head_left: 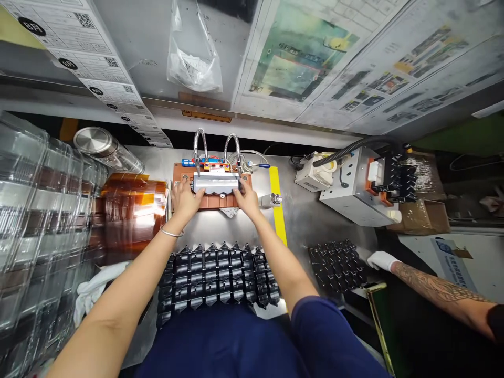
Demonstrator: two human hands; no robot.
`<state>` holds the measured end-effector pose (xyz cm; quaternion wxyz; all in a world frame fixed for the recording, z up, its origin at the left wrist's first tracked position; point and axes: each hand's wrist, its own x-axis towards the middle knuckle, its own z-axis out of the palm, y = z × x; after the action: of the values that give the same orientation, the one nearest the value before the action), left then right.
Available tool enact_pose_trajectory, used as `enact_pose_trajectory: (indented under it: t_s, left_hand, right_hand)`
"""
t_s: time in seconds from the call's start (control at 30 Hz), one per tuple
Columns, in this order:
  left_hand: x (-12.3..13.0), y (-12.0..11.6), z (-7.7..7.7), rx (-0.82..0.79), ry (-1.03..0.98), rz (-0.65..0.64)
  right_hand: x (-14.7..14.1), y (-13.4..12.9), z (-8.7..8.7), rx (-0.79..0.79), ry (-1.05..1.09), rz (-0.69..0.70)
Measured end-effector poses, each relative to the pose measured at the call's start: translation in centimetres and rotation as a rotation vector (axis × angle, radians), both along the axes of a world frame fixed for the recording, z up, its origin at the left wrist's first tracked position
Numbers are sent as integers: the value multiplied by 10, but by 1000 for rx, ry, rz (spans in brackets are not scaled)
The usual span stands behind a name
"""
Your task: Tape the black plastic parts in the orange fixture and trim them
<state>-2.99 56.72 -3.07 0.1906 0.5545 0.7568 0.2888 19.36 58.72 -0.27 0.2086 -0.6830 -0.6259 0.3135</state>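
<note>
I see one grey block [216, 183] on one brown fixture [211, 202] near the far edge of the worktop [299, 220], two metal hoses [196, 144] arching up behind it; my left hand [184, 199] and right hand [247, 199] touch its two ends, fingers bent, though I cannot tell whether they grip

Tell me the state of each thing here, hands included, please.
Grey block: resting on brown fixture, between both hands.
Left hand: bare, at block's left end.
Right hand: bare, at block's right end.
Black parts: laid in rows.
Flask: lid on.
Clear plastic trays: stacked.
Plastic bag: hanging.
Co-worker's hand: white-gloved.
</note>
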Motion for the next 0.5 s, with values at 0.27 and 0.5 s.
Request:
enact_pose_trajectory:
  t_s: [0.27,0.5]
  left_hand:
    - [9,-102,39,5,-171,-39]
    - [-3,-176,82,681,-10,-476]
  right_hand:
    - [9,-99,29,-56,233,16]
    - [-15,-146,74,-148,-59,174]
